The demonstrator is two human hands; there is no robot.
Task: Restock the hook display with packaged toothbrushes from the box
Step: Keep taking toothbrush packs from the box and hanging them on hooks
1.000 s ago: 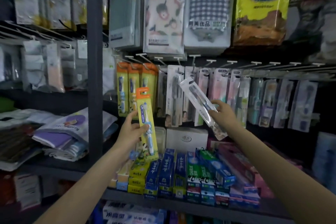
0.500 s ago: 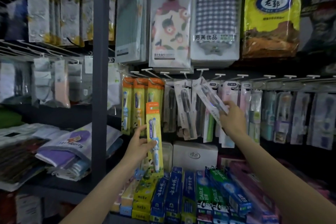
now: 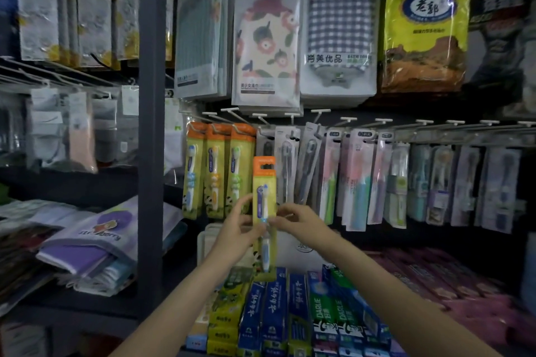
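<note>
Both hands (image 3: 240,229) pinch the yellow toothbrush pack (image 3: 264,211); upright, hang-tab up.

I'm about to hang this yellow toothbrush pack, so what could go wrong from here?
The yellow pack is held only at its middle by the left hand and right hand, so its hang slot may miss the hook. It might also knock the neighbouring yellow packs or grey packs askew.
</note>
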